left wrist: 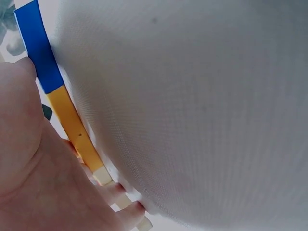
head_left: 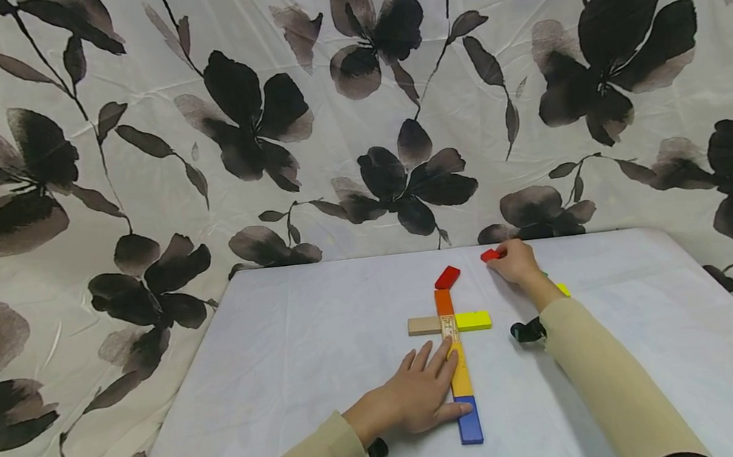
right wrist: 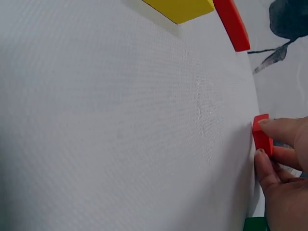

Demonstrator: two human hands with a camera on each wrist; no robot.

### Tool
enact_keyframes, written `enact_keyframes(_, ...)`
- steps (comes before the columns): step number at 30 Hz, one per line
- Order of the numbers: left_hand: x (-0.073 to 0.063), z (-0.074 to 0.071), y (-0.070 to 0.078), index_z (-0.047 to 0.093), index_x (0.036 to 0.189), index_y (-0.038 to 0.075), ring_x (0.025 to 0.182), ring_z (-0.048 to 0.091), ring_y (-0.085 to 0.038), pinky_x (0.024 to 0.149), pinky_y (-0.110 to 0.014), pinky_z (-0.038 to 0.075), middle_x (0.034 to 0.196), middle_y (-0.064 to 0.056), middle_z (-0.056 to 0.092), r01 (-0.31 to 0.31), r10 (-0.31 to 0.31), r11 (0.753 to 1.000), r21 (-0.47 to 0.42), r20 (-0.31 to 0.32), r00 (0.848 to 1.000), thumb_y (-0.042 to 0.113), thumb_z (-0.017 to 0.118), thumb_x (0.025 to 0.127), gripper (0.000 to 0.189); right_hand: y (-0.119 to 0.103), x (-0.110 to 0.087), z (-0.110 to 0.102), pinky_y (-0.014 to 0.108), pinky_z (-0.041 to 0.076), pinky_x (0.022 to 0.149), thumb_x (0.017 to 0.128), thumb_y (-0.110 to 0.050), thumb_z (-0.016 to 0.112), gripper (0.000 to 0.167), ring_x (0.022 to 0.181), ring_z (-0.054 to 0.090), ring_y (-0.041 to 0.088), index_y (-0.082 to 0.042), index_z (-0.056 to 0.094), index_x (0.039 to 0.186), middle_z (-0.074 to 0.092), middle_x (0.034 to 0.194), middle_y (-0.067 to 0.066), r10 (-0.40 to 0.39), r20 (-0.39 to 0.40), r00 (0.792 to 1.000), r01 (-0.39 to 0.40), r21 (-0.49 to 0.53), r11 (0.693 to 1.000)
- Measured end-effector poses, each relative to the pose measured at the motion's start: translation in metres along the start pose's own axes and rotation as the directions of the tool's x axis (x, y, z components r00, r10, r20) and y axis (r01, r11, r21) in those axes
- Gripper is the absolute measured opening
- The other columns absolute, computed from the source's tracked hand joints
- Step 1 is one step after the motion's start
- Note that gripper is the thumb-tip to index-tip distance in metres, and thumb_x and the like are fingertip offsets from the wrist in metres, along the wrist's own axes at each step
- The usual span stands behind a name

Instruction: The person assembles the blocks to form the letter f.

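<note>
My left hand (head_left: 418, 396) lies spread, fingers extended, over the lower part of a row of flat coloured blocks. Its thumb rests on the blue block (head_left: 471, 430), and its fingertips reach the yellow-orange block (head_left: 463, 378) and the patterned wooden block (head_left: 449, 326). Above these come an orange block (head_left: 443, 301) and a slanted red block (head_left: 448, 277). A beige block (head_left: 424, 325) and a yellow block (head_left: 473, 321) stick out sideways. At the far edge, my right hand (head_left: 518, 265) pinches another red block (right wrist: 263, 137) between thumb and fingers; whether it touches the table cannot be told.
Beside the right wrist, a second yellow block (head_left: 564, 289) and a green block (right wrist: 255, 224) are partly hidden by the hand and arm. The white table (head_left: 274, 372) ends at a flower-patterned cloth (head_left: 322, 129).
</note>
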State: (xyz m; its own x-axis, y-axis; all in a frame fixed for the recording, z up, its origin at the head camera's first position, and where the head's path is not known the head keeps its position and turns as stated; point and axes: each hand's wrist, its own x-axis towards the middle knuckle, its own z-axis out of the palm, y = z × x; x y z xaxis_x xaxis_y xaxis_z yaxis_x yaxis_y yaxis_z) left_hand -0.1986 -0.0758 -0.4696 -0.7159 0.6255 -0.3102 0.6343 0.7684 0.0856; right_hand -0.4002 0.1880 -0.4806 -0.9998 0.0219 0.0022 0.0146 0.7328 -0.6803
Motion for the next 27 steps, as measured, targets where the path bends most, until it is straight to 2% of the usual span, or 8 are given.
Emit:
enact_keyframes(13, -0.001, -0.002, 0.000, 0.015, 0.166, 0.013, 0.157, 0.012, -0.037, 0.122, -0.057, 0.022, 0.173, -0.008, -0.001, -0.009, 0.009, 1.000, 0.006, 0.003, 1.000, 0.074, 0.027, 0.100, 0.090, -0.006, -0.005, 0.007, 0.051, 0.050, 0.098, 0.099, -0.012, 0.064, 0.039, 0.102, 0.057, 0.038, 0.017, 0.061, 0.124, 0.064, 0.117, 0.030, -0.101, 0.052, 0.993, 0.101, 0.003, 0.995)
enact_keyframes(21, 0.000, 0.000, 0.000, 0.015, 0.166, 0.014, 0.157, 0.012, -0.036, 0.122, -0.056, 0.022, 0.173, -0.007, -0.001, -0.004, 0.004, 1.000, 0.006, 0.005, 1.000, 0.075, 0.027, 0.099, 0.091, -0.010, -0.005, 0.010, 0.046, 0.053, 0.093, 0.099, -0.012, 0.066, 0.036, 0.097, 0.058, 0.034, 0.014, 0.063, 0.124, 0.067, 0.112, 0.025, -0.167, 0.132, 0.977, 0.170, -0.013, 0.985)
enact_keyframes(27, 0.000, 0.000, 0.000, 0.015, 0.166, 0.014, 0.157, 0.012, -0.036, 0.122, -0.056, 0.022, 0.173, -0.006, -0.001, 0.003, -0.003, 1.000, 0.013, 0.006, 1.000, 0.076, 0.025, 0.099, 0.092, -0.010, -0.003, 0.013, 0.041, 0.053, 0.087, 0.098, -0.010, 0.068, 0.031, 0.090, 0.058, 0.030, 0.012, 0.067, 0.119, 0.068, 0.103, 0.021, -0.234, 0.154, 0.960, 0.243, -0.047, 0.969)
